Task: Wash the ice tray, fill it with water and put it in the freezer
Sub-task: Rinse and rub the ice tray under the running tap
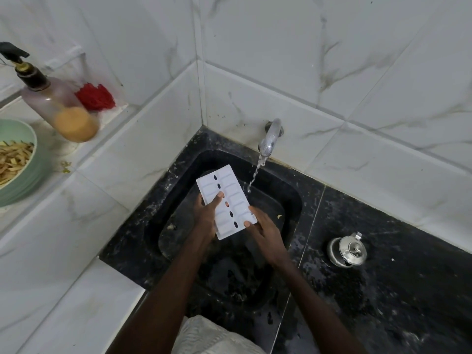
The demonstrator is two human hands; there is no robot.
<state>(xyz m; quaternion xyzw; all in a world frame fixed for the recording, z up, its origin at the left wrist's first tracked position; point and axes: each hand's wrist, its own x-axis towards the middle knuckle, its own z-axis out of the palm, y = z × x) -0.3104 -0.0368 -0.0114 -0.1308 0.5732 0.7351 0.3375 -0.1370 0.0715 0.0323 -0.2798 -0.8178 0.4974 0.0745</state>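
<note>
Holding one ice tray (226, 200) | left hand (207, 216), right hand (265, 232) | one tap (268, 139) running

The ice tray (226, 200) is held above the sink (293, 200), just left of the stream from the tap (270, 137) behind it. A kettle (346, 251) is set on the desk (396, 290) to the right; a soap bottle (60, 106) and bowl (23, 159) are placed on the ledge (76, 180) to the left.

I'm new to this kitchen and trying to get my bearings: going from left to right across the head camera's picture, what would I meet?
Green bowl of pale strips → pump bottle → red scrubber → white ice tray, held in both hands over the black sink → running tap → small steel pot.
</note>
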